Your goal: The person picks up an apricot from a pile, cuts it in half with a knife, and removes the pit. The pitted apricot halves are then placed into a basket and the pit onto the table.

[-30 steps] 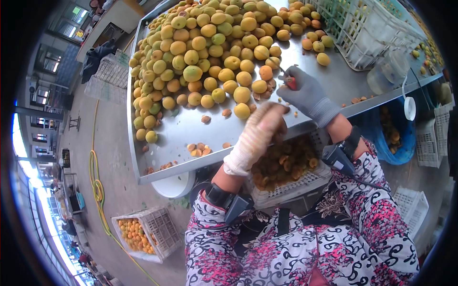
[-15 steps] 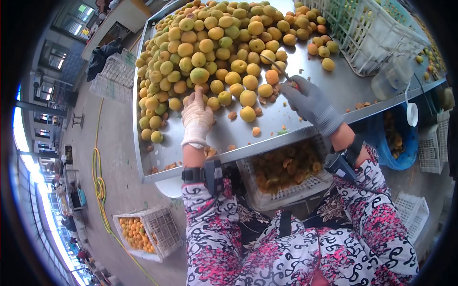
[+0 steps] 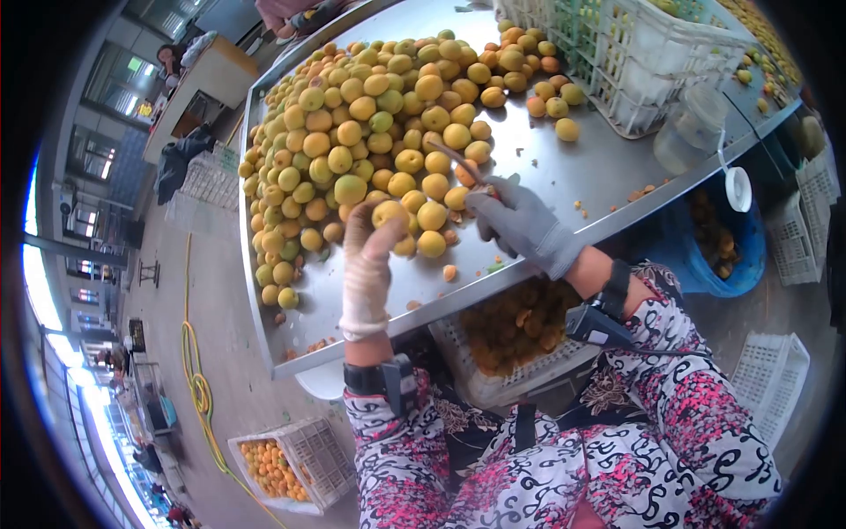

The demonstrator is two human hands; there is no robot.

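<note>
A heap of yellow-orange apricots (image 3: 352,115) covers much of the metal table (image 3: 546,185). My left hand (image 3: 366,273), in a pale glove, is closed on one apricot (image 3: 389,214), pinched between thumb and fingers at the heap's near edge. In a grey glove, my right hand (image 3: 524,225) grips a knife (image 3: 458,163) whose thin curved blade points up and left over the fruit. The knife's handle is mostly hidden in the fist. Small fruit scraps, including an orange piece (image 3: 449,272), lie near the table's front edge.
Below the table edge sits a crate (image 3: 476,388) of halved apricots, with a blue tub (image 3: 745,273) to its right. A white crate (image 3: 617,79) and a clear plastic jar (image 3: 692,132) stand on the table. Another crate (image 3: 330,458) of apricots lies on the floor, near a yellow hose (image 3: 198,397).
My left hand has lifted an apricot from the heap's near edge. My right hand, still holding the knife, has come nearer to it. The camera view has shifted slightly.
</note>
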